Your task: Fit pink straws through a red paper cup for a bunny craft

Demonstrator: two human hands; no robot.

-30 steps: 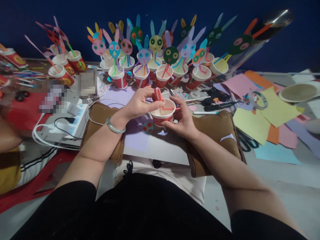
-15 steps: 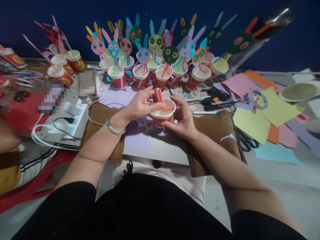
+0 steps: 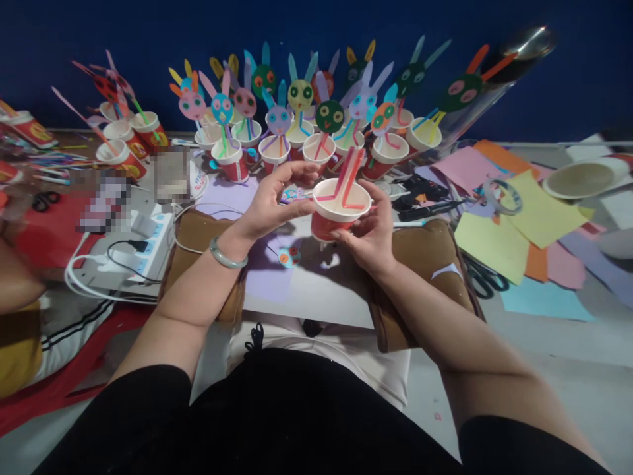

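Observation:
A red-and-white paper cup (image 3: 326, 229) is in my right hand (image 3: 373, 237), whose fingers wrap its right side with the thumb across the front. Bent drinking straws (image 3: 350, 178), red and purplish-pink, stand in the cup and rise above its rim. My left hand (image 3: 277, 201) is open at the cup's left side, fingers and thumb apart and nothing held between them. Its thumb tip comes close to the cup wall; I cannot tell whether it touches. Below the cup, a small light-blue paper disc with orange eyes (image 3: 289, 256) lies on purple paper (image 3: 270, 280).
Several finished cups with paper rabbit heads (image 3: 329, 116) stand along the blue wall. At left are a power strip (image 3: 153, 241) with cables and a person's arm (image 3: 17, 270). Coloured paper sheets (image 3: 494, 237), a tape roll (image 3: 503, 196) and black-handled scissors (image 3: 487, 277) lie at right.
My left hand has let go of the straws, and its fingers have spread. The straws now stand free in the cup, which my right hand has shifted slightly right and up.

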